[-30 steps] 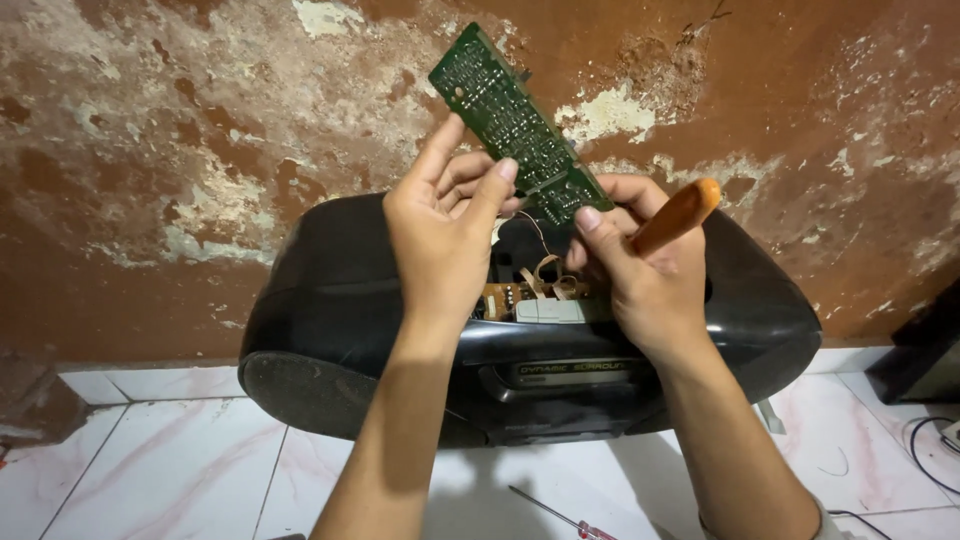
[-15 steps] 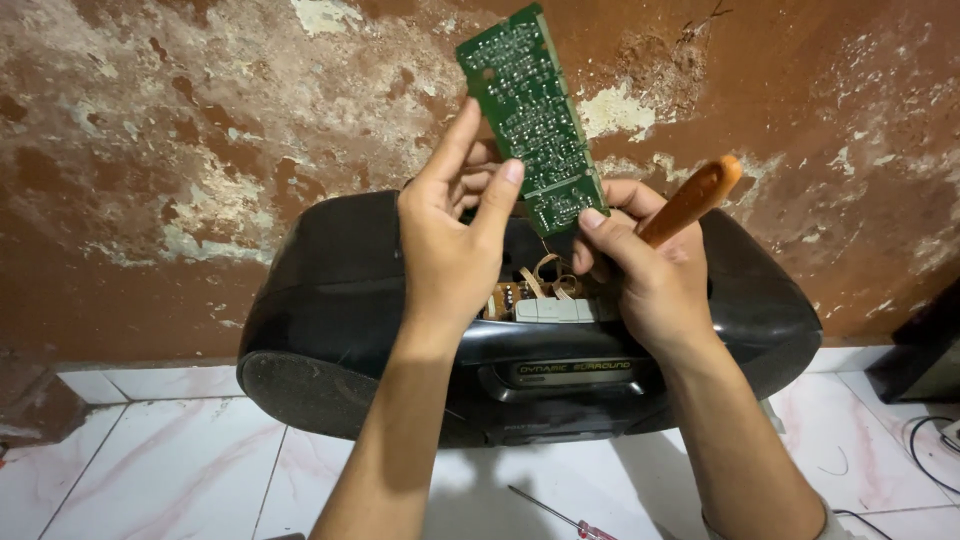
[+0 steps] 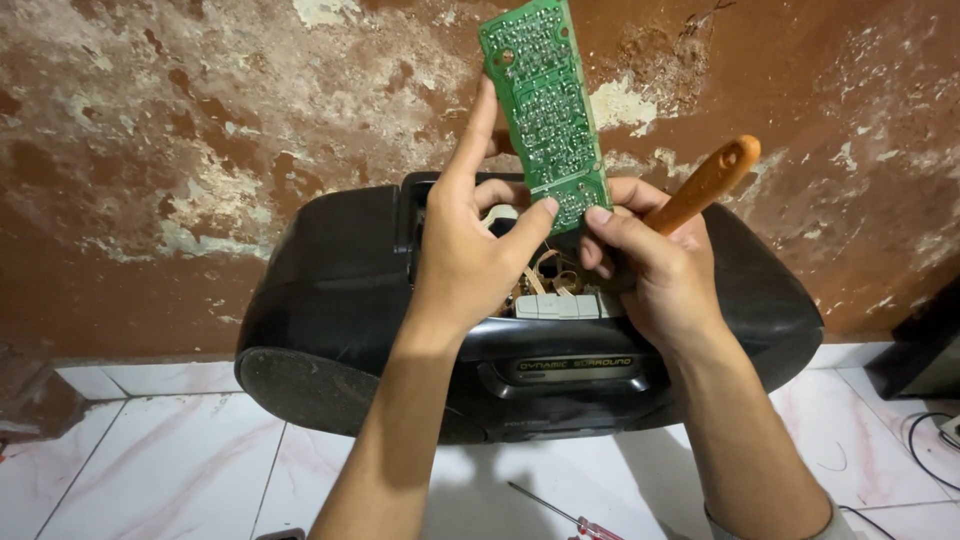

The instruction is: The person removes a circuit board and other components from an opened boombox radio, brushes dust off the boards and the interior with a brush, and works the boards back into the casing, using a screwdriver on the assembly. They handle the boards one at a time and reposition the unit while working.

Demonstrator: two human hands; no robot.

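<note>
Green circuit board (image 3: 545, 110) upright above radio (image 3: 330, 300) | left hand (image 3: 465, 255), right hand (image 3: 655, 270) pinch its lower end | right also grips orange handle (image 3: 705, 183)

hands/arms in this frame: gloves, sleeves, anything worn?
Both bare: no gloves, rings or watch show on the left hand or the right hand. Both forearms are uncovered; a grey sleeve edge shows near the right elbow at the frame's bottom.

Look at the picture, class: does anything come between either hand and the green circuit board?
Nothing visible does. The left hand and right hand both pinch the circuit board directly at its lower end; the right also holds an orange-handled tool.
</note>
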